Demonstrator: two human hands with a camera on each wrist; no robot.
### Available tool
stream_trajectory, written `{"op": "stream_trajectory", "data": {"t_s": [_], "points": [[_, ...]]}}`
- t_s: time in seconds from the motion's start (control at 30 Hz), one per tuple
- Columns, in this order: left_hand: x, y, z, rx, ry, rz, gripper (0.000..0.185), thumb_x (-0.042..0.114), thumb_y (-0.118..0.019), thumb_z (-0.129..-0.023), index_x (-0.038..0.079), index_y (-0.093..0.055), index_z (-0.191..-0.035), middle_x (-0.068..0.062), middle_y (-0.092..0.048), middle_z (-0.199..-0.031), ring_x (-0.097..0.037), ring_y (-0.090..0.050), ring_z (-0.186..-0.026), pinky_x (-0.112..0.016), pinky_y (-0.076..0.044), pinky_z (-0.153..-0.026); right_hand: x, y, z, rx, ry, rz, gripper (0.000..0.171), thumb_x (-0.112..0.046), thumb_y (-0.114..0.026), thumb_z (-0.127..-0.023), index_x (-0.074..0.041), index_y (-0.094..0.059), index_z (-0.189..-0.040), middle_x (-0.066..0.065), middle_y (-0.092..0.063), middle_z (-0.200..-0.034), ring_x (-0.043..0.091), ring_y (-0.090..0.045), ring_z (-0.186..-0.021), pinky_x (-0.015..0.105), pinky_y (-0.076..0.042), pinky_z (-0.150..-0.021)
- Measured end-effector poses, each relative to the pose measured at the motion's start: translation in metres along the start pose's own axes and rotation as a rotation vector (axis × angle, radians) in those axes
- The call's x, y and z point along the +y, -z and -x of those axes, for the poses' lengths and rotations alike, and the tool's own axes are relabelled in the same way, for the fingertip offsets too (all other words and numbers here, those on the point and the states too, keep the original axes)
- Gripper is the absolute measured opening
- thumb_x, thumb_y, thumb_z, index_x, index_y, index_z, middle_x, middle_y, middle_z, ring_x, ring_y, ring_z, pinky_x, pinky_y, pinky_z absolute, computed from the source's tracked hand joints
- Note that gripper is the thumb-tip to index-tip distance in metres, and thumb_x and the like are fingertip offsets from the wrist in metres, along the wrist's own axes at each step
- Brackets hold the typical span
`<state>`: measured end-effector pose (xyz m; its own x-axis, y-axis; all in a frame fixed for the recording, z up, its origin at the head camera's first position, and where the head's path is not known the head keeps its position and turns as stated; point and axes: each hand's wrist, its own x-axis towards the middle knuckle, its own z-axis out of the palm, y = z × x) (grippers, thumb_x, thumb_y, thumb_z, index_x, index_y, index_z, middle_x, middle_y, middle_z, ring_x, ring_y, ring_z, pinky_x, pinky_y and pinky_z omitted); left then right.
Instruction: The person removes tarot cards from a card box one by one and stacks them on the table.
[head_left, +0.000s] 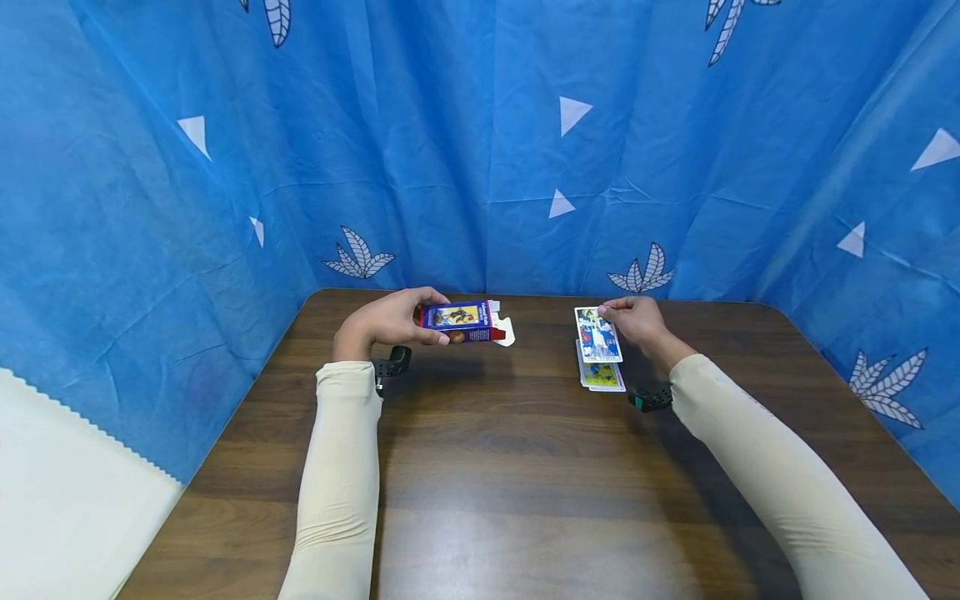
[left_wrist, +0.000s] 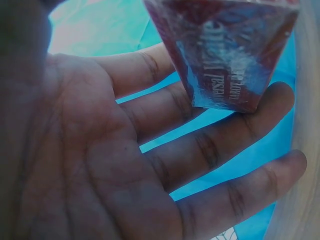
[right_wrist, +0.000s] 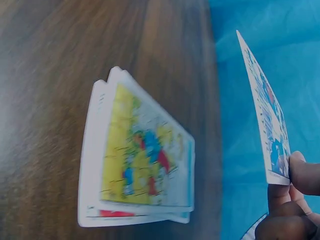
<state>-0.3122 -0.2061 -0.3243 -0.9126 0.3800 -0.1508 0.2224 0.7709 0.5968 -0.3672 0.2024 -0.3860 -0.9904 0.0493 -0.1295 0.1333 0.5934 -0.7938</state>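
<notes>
1. Sleeves [head_left: 337, 492], cream, foremost over table [head_left: 510, 475].
2. Box [head_left: 459, 318], gripped in left fingers [head_left: 426, 295] above table; long axis crosswise, opened end facing right, toward card. Lettering: "Universal Waite", "TAROT"; remainder blurred.
3. Card [head_left: 597, 335], pinched in right fingers [head_left: 621, 305], raised above card pile [head_left: 602, 380]; pile just below, toward viewer, right fingers nearer than left. Caption: "THE", remainder unclear.

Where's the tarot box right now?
In the head view, the tarot box is just left of centre, held in the left grip near the far edge of the table, with the card pile off to its right.
</notes>
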Motion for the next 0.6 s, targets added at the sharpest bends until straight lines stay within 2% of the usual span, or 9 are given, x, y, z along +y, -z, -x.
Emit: {"op": "stream_trajectory", "data": {"t_s": [0.1, 0.17, 0.33, 0.47, 0.6], "points": [[0.000, 0.000, 0.000, 0.002, 0.003, -0.004, 0.072, 0.043, -0.080, -0.080, 0.018, -0.048, -0.139, -0.010, -0.054, -0.133, -0.029, -0.053, -0.118, -0.045, -0.050, -0.101, 0.007, -0.003, -0.002, -0.009, -0.021, 0.020, 0.037, -0.031, -0.056, -0.100, -0.001, -0.062, -0.121, 0.012, -0.060, -0.112, 0.016, -0.048, -0.076, 0.025, -0.040, -0.059], [-0.001, 0.000, 0.001, 0.003, 0.003, -0.005, 0.072, 0.043, -0.080, -0.080, 0.018, -0.048, -0.139, -0.010, -0.054, -0.133, -0.029, -0.053, -0.118, -0.045, -0.050, -0.101, 0.012, -0.005, -0.003, -0.017, -0.022, 0.040, 0.037, -0.030, -0.056, -0.100, -0.001, -0.063, -0.121, 0.012, -0.060, -0.109, 0.015, -0.047, -0.074, 0.026, -0.039, -0.058], [-0.001, -0.001, 0.002, 0.002, 0.003, 0.000, 0.071, 0.042, -0.080, -0.081, 0.017, -0.048, -0.139, -0.010, -0.054, -0.133, -0.029, -0.053, -0.117, -0.045, -0.050, -0.101, 0.025, -0.010, -0.004, -0.042, -0.025, 0.085, 0.039, -0.030, -0.057, -0.100, 0.001, -0.061, -0.123, 0.017, -0.060, -0.114, 0.022, -0.051, -0.091, 0.029, -0.041, -0.068], [0.000, -0.002, 0.002, 0.008, 0.006, -0.004, 0.072, 0.044, -0.080, -0.081, 0.018, -0.048, -0.139, -0.010, -0.054, -0.133, -0.029, -0.053, -0.117, -0.045, -0.050, -0.101, 0.033, -0.013, -0.004, -0.049, -0.028, 0.100, 0.038, -0.028, -0.059, -0.099, 0.003, -0.062, -0.120, 0.019, -0.061, -0.112, 0.025, -0.052, -0.092, 0.030, -0.043, -0.068], [0.001, -0.002, 0.003, 0.018, 0.013, -0.015, 0.072, 0.047, -0.079, -0.080, 0.019, -0.048, -0.138, -0.010, -0.055, -0.134, -0.029, -0.053, -0.118, -0.047, -0.049, -0.101, 0.037, -0.016, -0.004, -0.032, -0.014, 0.128, 0.036, -0.026, -0.060, -0.098, 0.004, -0.064, -0.117, 0.020, -0.062, -0.112, 0.026, -0.055, -0.093, 0.031, -0.047, -0.075]]}}
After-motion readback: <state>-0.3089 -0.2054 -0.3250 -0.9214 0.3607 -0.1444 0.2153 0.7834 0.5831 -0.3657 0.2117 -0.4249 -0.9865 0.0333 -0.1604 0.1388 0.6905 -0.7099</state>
